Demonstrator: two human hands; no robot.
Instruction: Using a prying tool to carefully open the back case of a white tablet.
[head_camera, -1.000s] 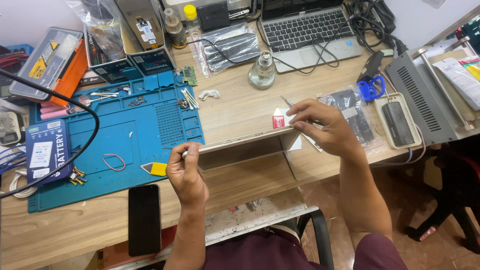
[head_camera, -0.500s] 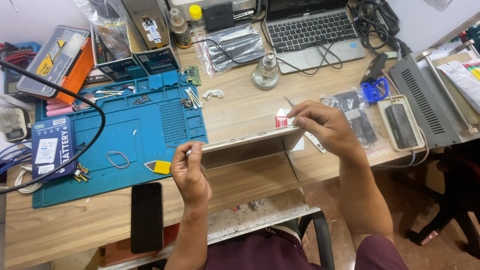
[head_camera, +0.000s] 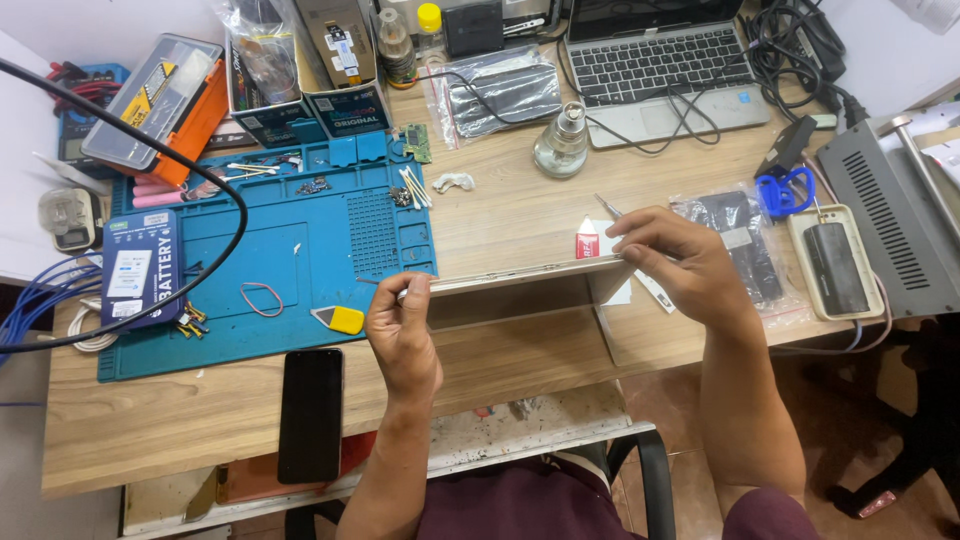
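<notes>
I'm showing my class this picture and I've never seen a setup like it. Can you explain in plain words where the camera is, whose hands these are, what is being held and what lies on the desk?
The picture comes from a camera worn on a person's head, looking down at their own two bare hands over a wooden desk. There is no machine.

The left hand and right hand hold a thin flat grey panel by its two ends, edge up, above the desk's front. The left hand also pinches a thin tool; what kind is too small to tell.

To the left lies a blue repair mat with a yellow pick, small screws and a boxed battery. A black phone lies face up near the front edge. At the back are a laptop, a glass bottle and plastic bags of parts. On the right sits a grey metal box.
</notes>
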